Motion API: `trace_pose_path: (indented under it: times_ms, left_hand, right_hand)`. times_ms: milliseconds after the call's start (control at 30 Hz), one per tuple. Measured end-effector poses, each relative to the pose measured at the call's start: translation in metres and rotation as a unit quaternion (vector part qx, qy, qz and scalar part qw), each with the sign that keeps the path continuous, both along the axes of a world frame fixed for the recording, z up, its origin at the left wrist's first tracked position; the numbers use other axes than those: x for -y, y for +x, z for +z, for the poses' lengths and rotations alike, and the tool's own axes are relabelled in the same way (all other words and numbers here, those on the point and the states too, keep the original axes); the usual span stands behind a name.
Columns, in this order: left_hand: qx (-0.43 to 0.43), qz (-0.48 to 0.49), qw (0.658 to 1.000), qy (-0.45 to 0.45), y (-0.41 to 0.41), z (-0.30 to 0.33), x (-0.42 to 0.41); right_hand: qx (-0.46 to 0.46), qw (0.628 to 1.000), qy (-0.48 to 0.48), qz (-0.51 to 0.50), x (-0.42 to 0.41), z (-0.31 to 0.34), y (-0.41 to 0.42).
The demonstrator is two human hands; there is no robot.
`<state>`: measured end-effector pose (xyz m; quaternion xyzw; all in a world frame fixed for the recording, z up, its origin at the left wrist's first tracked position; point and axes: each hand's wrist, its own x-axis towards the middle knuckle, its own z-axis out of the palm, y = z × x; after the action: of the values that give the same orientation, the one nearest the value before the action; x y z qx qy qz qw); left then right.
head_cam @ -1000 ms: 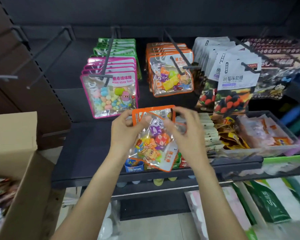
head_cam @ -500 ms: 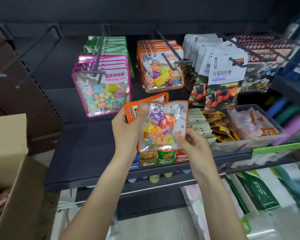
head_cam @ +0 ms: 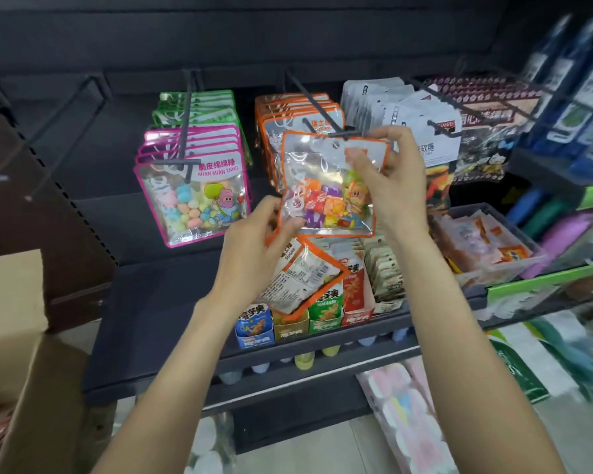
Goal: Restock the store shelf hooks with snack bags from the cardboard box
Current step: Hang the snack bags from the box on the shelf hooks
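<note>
Orange-edged candy bag (head_cam: 326, 186), pinched in my right hand (head_cam: 391, 179), nears the hook tip (head_cam: 343, 133), unthreaded; left hand (head_cam: 254, 248) grips a spare bag (head_cam: 302, 278).

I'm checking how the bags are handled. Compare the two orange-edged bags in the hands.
The upper bag, in the right hand, is upright at the hook tip, candy side showing. The lower bag, in the left hand, hangs tilted, printed back showing. Both have orange borders.
</note>
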<state>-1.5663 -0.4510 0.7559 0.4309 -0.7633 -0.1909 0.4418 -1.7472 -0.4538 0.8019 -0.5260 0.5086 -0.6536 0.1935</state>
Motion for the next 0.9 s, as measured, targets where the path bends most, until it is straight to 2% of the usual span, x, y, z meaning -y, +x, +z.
trace_pose_path:
  times_ms: [67,233,467,633,733,800,900]
  left_hand:
    - [-0.013,-0.006,1.000,0.018,-0.003,0.000,-0.002]
    - [-0.019,-0.018,0.999,0.025,-0.008,-0.001,-0.002]
    - [0.006,0.058,0.998,0.037,-0.003,-0.008,0.019]
    - [0.006,0.072,0.996,0.052,0.009,-0.018,0.022]
    - [-0.055,0.075,0.993,0.069,0.012,-0.013,0.016]
    - [-0.126,0.100,0.982,0.095,0.011,-0.014,0.014]
    - [-0.242,0.121,0.948,0.169,0.005,-0.023,0.012]
  right_hand:
    - [0.025,0.999,0.027,0.004,0.010,-0.002,0.001]
    - [0.006,0.999,0.016,-0.038,0.021,-0.004,0.002]
    - [-0.092,0.990,0.007,-0.111,0.061,-0.005,0.007]
    - [-0.176,0.973,-0.007,-0.151,0.090,-0.001,0.010]
    - [-0.203,0.961,-0.034,-0.183,0.085,-0.005,0.010]
    - [-0.181,0.966,-0.038,-0.180,0.058,-0.014,0.008]
    - [-0.139,0.989,0.016,-0.050,-0.008,-0.035,0.006]
